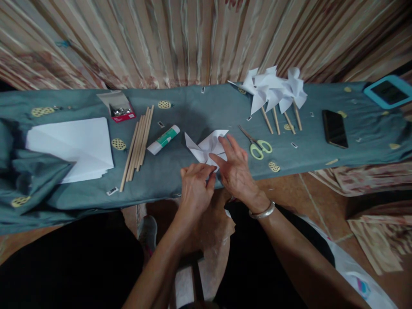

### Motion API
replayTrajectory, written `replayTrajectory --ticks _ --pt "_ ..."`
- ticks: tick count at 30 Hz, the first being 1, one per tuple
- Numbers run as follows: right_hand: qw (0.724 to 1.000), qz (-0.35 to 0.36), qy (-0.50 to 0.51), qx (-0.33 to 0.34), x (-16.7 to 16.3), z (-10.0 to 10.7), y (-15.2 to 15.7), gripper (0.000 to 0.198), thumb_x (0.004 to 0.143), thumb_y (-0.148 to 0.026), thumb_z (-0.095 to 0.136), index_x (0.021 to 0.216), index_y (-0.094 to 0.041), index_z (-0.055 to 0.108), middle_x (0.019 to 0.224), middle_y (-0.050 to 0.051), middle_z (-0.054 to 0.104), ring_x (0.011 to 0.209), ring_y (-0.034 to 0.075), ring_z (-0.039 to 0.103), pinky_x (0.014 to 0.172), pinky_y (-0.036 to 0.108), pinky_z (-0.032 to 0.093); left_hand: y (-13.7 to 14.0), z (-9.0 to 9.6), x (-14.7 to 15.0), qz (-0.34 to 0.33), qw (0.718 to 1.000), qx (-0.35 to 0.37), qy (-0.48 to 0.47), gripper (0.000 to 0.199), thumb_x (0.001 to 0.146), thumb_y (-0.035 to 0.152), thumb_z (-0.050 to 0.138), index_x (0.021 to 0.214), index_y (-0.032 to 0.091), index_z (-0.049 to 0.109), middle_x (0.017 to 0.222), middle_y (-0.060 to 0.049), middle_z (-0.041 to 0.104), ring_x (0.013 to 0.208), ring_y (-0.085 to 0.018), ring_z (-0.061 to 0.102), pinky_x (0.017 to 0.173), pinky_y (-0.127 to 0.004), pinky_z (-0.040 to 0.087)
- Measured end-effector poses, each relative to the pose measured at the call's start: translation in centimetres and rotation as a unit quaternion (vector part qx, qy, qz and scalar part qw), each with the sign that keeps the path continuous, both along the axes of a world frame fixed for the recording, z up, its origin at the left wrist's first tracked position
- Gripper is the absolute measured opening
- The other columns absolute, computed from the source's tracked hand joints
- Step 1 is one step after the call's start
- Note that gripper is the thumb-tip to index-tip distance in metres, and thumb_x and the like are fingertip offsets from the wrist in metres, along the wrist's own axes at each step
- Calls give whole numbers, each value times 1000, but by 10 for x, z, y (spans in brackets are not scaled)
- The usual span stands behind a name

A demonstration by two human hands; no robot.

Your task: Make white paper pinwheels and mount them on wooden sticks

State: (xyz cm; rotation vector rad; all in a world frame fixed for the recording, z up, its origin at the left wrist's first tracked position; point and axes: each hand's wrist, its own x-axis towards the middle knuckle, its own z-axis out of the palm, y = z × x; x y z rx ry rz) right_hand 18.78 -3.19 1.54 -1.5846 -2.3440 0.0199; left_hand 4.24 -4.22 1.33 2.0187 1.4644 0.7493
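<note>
A white paper pinwheel with folded, pointed blades lies at the front middle of the cloth-covered table. At its near edge, my left hand is closed, pinching the paper between thumb and fingers. My right hand, with a silver bangle at the wrist, holds the pinwheel's right side, its thumb near the centre and its fingers on the upper right blade. Part of the near blade is hidden by my fingers. Just right of the paper are scissors with light green handles; to its left lies a glue stick.
Wooden sticks, an open box of metal pins and white paper sheets lie on the left. Several finished pinwheels on sticks rest at back right, near a black phone and a blue-framed device. A curtain hangs behind.
</note>
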Motion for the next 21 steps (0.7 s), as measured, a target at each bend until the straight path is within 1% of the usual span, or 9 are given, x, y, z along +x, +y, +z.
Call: replayTrajectory --ticks 4,7,12,15,19,21 --pt "1000 3 -12 2 0 -1 1 33 89 -15 44 117 -20 61 152 15 32 145 35 17 102 55 35 0 1 1 1 1000 -10 1 21 88 17 50 97 21 69 99 -4 73 96 -24 60 83 -41 36" --pt "1000 2 -9 1 0 -1 0 33 90 -15 42 117 -20 61 152 13 32 145 34 15 102 56 33 -1 2 1 -1 1000 -9 0 21 87 16 50 97 21 69 99 -4 72 96 -24 60 84 -41 36" --pt "1000 -2 17 -1 -4 -4 0 33 89 -18 44 118 -24 59 152 7 35 146 31 13 105 55 32 -1 1 0 0 1000 -9 4 21 88 17 50 97 22 68 97 -3 72 94 -24 60 82 -40 35" --pt "1000 -8 1 -1 -8 -6 -1 32 89 -18 44 117 -23 58 152 9 36 147 30 12 106 54 31 0 2 0 -1 1000 -15 9 20 88 18 50 96 22 68 97 -3 72 94 -24 59 82 -40 35" --pt "1000 -3 4 -12 -10 -8 -2 33 90 -19 43 119 -21 57 152 11 34 147 31 10 108 54 28 -6 6 -2 -10 1000 -11 13 18 88 18 51 98 20 66 102 -5 72 97 -24 59 84 -40 36" --pt "1000 6 19 -12 -10 -11 -3 36 90 -19 41 123 -22 55 153 10 34 148 31 8 108 55 27 -13 7 -5 -14 1000 -5 13 20 88 18 52 103 20 65 109 -6 70 102 -25 58 86 -41 37"
